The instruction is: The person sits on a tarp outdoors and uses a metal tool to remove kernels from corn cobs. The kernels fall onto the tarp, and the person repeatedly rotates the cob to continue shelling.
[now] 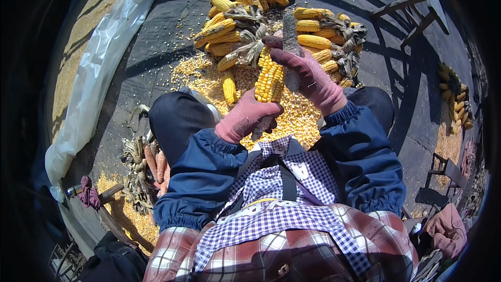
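Note:
My left hand, in a pink glove with a dark palm, grips the lower end of a yellow ear of corn. The ear points away from me, and plump kernels cover its visible side. My right hand, gloved the same way, is closed around a long grey bar with a rough surface. That bar lies along the ear's right side near its top; whether they touch I cannot tell. Below both hands spreads a heap of loose corn kernels between my knees.
Husk-tied bunches of corn ears lie ahead, with another bunch to the right. Stripped cobs lie at my left. Clear plastic sheeting borders spread grain. A wooden chair stands far right on the dark ground sheet.

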Motion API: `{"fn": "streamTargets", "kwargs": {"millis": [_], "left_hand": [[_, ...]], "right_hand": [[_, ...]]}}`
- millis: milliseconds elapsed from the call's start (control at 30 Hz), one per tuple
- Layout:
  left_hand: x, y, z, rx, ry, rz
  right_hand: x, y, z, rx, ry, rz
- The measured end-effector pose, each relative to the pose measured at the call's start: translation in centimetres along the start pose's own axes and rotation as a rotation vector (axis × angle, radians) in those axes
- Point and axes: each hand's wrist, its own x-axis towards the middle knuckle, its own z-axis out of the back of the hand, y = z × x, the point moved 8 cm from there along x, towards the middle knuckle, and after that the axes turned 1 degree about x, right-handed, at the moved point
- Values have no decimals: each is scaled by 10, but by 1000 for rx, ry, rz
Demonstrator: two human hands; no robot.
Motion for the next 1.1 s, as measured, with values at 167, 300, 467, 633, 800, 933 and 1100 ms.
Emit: {"fn": "streamTargets", "kwargs": {"millis": [167,300,467,633,800,933,1100], "left_hand": [[-5,21,-17,-461,228,148],[-6,1,-34,-783,453,117],[5,3,-3,-355,140,42],[3,21,-19,-599,261,120],[14,7,-23,-775,425,56],[11,-26,-19,-643,332,-85],[13,-21,1,-334,23,-125]], "right_hand": [[12,-14,25,-97,-204,149],[22,-7,23,-156,-297,293],[12,-19,7,265,-3,-100],[7,-24,30,-273,-408,245],[15,-17,31,-156,-417,232],[18,-13,30,158,-128,95],[-12,3,-2,-610,109,447]]}}
